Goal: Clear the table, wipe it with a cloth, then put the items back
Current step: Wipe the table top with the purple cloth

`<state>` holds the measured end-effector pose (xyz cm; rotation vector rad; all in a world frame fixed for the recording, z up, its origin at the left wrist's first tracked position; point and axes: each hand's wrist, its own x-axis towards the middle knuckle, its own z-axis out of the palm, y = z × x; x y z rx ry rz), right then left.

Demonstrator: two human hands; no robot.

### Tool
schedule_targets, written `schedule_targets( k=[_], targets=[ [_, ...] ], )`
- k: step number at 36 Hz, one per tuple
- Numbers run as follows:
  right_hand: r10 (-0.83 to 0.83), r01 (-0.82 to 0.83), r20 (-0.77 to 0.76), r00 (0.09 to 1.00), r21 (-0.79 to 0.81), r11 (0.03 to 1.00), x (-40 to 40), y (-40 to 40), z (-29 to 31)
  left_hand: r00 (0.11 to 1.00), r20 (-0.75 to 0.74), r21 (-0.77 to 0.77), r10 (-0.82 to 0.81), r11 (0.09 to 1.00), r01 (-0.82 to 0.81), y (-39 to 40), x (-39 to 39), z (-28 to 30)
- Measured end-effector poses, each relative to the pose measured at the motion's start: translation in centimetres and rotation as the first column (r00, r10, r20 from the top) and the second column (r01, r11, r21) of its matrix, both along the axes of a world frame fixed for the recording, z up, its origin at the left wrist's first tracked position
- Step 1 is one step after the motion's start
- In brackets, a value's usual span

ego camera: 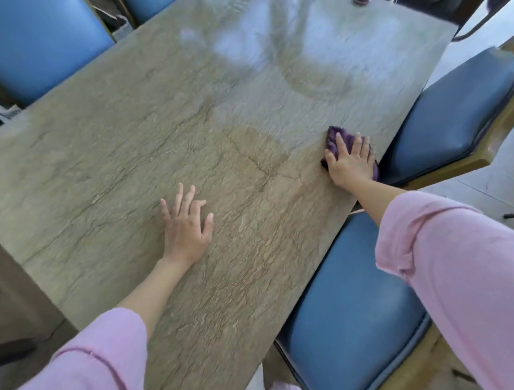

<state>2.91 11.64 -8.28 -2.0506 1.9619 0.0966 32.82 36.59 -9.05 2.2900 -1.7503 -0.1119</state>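
Since the table [222, 117] shows almost bare, with only a small dark object [361, 2] at its far edge, clearing looks done and wiping is under way; putting items back remains. Near the table's right edge, the right hand [351, 161] presses flat, fingers straight, on the purple cloth [335, 136]. Nearer the table's middle, the left hand [185, 227] rests open, fingers spread, holding nothing.

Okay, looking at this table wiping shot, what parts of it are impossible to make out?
- Purple cloth: head view, mostly covered by the right hand, so its size and folds are hidden.
- Small dark object at the far end of the table: cut off by the top edge; unidentifiable.
- Where the cleared items went: outside the view.
- Left hand: lies open on the table; how hard it presses is unreadable.
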Motion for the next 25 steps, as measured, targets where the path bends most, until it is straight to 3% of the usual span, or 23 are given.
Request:
schedule_targets(
  k=[5,8,10,12,14,16,18,21,25],
  targets=[
    [-0.031,0.03,-0.073,0.997,-0.022,0.999,1.9,-2.0,-0.2,0.987,-0.058,-0.028,0.148,0.988,-0.15,-3.5,-2.8,0.3],
    [0.271,-0.276,-0.088,0.958,-0.049,0.96,3.0,-1.6,-0.1,0.974,-0.085,-0.023,0.209,0.977,-0.212,-6.4,-4.4,0.4],
    [0.566,-0.574,-0.109,0.818,-0.076,0.815,3.3,-0.9,-0.3,0.961,-0.099,-0.004,0.257,0.966,-0.258,-8.3,-5.5,0.3],
    [0.825,-0.831,-0.105,0.556,-0.084,0.549,3.2,-0.1,-0.7,0.945,-0.116,0.014,0.306,0.952,-0.307,-9.6,-6.6,0.0],
    [0.945,-0.946,-0.098,0.311,-0.126,0.299,2.8,-0.4,-1.2,0.925,-0.101,0.04,0.365,0.931,-0.363,-10.3,-7.6,-0.6],
    [0.972,-0.971,-0.109,0.207,-0.145,0.191,2.1,-2.1,-1.4,0.915,-0.043,0.057,0.401,0.916,-0.398,-10.5,-8.3,-1.0],
    [0.957,-0.952,-0.096,0.275,-0.163,0.257,1.4,-4.5,-1.2,0.911,-0.013,0.051,0.411,0.911,-0.41,-10.5,-8.5,-1.2],
    [0.831,-0.826,-0.056,0.554,-0.158,0.541,0.4,-9.3,-0.9,0.915,-0.007,0.045,0.403,0.914,-0.402,-10.4,-8.3,-1.1],
    [0.444,-0.445,-0.037,0.895,-0.139,0.885,0.8,-15.2,-0.8,0.912,0.012,0.04,0.41,0.911,-0.41,-10.5,-8.6,-1.1]
  ],
)
